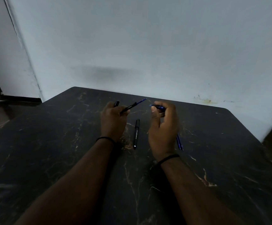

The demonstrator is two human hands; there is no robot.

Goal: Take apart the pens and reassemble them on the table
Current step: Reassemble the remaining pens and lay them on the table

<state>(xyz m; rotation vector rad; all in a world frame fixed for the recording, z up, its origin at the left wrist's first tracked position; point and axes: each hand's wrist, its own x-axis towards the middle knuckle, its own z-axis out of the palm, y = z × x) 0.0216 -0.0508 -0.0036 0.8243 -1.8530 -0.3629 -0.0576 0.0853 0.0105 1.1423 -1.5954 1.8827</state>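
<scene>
Head view: both hands are raised over the dark marbled table (pixel 229 159), set just apart at the far middle. A black pen body (pixel 128 108) is gripped in the curled fingers of the left hand (pixel 113 121), its long axis running toward two o'clock, with a blue refill tip (pixel 142 100) projecting from the far end. A second short black piece (pixel 116 103), probably a cap, is seen sticking up from the same fist at twelve o'clock. A small blue part (pixel 158 107) is pinched between thumb and curled fingers of the right hand (pixel 162 127), and it lies at about three o'clock from the refill tip, with a clear gap between them. By the look of it, the coming move turns on that gap: the blue part would have to be brought toward nine o'clock and lined up with the tilted axis of the pen body.

Between the wrists a capped black pen (pixel 136 134) rests on the table, lying nearly twelve to six. White lettering is printed along its barrel, too small to be read. Blue refills (pixel 180 142), perhaps two, lie at five o'clock from the right hand, partly hidden behind it.
</scene>
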